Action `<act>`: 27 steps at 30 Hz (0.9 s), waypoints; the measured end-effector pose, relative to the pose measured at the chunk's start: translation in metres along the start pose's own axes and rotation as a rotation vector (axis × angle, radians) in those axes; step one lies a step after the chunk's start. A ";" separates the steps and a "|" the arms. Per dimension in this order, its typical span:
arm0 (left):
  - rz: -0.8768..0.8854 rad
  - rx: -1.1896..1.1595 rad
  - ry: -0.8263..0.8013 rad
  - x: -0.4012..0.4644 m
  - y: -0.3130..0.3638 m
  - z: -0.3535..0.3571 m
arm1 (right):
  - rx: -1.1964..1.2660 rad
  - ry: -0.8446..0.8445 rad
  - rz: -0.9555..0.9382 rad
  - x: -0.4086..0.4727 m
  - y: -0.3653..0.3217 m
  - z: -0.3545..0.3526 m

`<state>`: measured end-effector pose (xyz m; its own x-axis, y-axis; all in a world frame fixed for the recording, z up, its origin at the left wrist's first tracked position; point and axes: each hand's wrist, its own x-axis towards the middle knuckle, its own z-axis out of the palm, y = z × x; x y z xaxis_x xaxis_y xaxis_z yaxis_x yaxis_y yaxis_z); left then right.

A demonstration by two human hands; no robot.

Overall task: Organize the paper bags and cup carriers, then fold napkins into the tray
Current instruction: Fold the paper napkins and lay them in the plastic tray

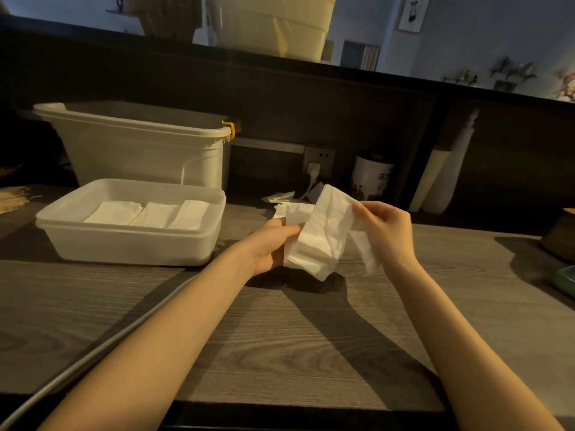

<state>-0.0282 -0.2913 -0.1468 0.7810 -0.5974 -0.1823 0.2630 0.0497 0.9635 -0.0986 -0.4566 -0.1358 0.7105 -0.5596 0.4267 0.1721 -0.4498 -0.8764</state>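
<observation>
Above the wooden counter, both hands hold a white paper napkin [323, 231], partly folded and drooping. My left hand [273, 244] grips its lower left edge. My right hand [385, 228] pinches its upper right edge, and a loose flap hangs below that hand. To the left stands a shallow white plastic tray [124, 241] with three folded napkins [149, 213] lying side by side inside. More loose napkins [280, 197] lie on the counter behind my hands.
A tall white plastic bin [140, 150] with a yellow clip stands behind the tray. A white canister [371, 178] and a wall socket with a plug sit at the back. A grey cable [93, 353] crosses the counter at left. Brown paper items [12, 197] lie at the far left.
</observation>
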 end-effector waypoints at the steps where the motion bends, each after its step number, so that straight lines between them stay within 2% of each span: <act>1: 0.003 -0.001 0.007 0.000 0.000 0.001 | -0.003 0.009 -0.006 0.000 0.000 0.000; 6: 0.020 -0.020 0.067 0.001 0.001 0.001 | 0.024 0.015 0.000 0.002 -0.006 -0.001; 11: 0.020 -0.037 0.161 0.004 0.001 0.001 | 0.199 -0.015 0.098 0.001 -0.015 -0.008; 15: -0.008 -0.054 0.173 0.003 0.000 -0.002 | 0.315 -0.247 0.232 -0.002 -0.019 -0.014; 17: -0.028 -0.033 0.181 0.002 0.002 -0.002 | 0.270 -0.399 0.269 -0.005 -0.019 -0.012; 19: -0.026 -0.014 0.192 0.005 0.002 -0.003 | 0.201 -0.472 0.287 -0.008 -0.018 -0.008; 27: 0.017 -0.018 0.063 0.000 0.002 0.000 | -0.042 -0.330 0.271 -0.010 -0.007 0.005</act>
<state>-0.0274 -0.2916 -0.1448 0.8193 -0.5450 -0.1781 0.2590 0.0746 0.9630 -0.1032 -0.4447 -0.1353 0.9078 -0.4113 0.0820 -0.0737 -0.3489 -0.9343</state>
